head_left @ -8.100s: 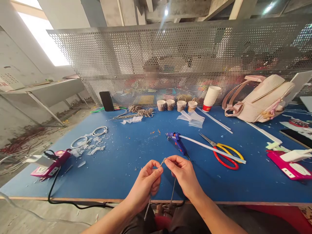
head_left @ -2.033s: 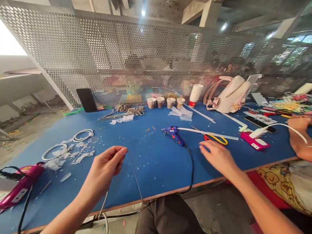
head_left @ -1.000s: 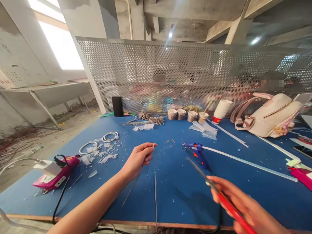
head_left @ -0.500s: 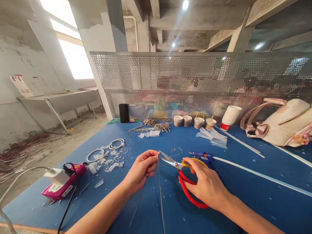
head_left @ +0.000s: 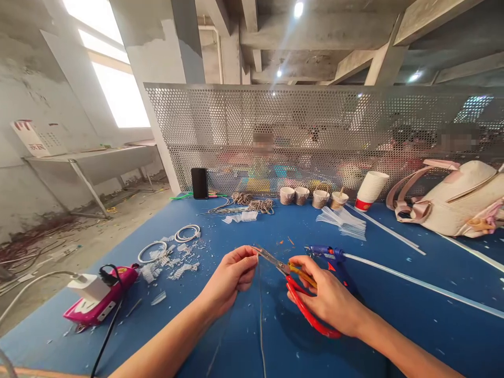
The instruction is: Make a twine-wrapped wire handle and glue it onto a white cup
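Between the thumb and fingers of my left hand [head_left: 236, 270] is pinched the upper end of a thin beige cord [head_left: 261, 315]. The cord hangs down toward the table's near edge. My right hand [head_left: 331, 294] grips a pair of scissors [head_left: 284, 268] with one red and one yellow handle. Their blades are closed together, and the tips lie at the cord's end beside my left fingertips. Behind my right hand lies a blue glue gun [head_left: 326, 253] with a long clear glue stick in it.
On the blue table [head_left: 205, 336] a pink power strip [head_left: 98, 302] stands at left, near white rings [head_left: 153, 252] and plastic scraps. Cord bundles [head_left: 260, 205], small cups [head_left: 287, 195], a paper cup stack [head_left: 372, 190] and a bag [head_left: 464, 197] line the back, before a perforated metal screen [head_left: 220, 126].
The scissors' blades have come together at the cord's end, and the handles have drawn closer in my right hand. My left hand keeps its pinch on the cord.
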Motion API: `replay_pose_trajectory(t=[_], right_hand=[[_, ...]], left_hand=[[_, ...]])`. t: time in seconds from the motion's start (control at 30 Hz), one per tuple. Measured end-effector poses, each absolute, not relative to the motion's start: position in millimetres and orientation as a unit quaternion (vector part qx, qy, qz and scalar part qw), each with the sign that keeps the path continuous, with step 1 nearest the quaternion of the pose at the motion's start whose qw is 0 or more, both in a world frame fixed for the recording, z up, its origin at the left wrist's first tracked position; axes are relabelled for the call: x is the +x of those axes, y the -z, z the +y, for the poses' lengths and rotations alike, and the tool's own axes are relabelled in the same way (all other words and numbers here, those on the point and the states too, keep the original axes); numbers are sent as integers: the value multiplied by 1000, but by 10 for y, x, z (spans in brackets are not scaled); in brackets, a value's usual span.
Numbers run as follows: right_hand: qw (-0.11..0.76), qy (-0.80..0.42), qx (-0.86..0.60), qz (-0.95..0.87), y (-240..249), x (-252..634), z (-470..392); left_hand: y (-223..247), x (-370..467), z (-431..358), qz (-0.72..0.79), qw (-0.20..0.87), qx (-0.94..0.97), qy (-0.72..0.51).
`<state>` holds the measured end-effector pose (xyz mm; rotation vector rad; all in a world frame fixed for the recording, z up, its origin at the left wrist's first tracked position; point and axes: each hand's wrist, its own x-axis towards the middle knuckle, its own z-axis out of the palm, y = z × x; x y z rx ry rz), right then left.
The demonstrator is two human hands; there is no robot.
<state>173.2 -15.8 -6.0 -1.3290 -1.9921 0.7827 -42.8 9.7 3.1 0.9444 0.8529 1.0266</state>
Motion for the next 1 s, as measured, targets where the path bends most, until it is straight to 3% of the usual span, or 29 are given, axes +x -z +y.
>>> replay_pose_trajectory(t=[0.5,0.77,1.0], right_hand=[[284,-384,-475,-739,93,1770,-127],[303,-566,-428,-636,96,1776,-112],[299,-481,-479,-670,-64,1626,-196]], left_hand=[[-24,-418,93,407,673,437,-437],[-29,-402,89,419,647,427,-473],[-21,-383,73,406,640,423,-496]])
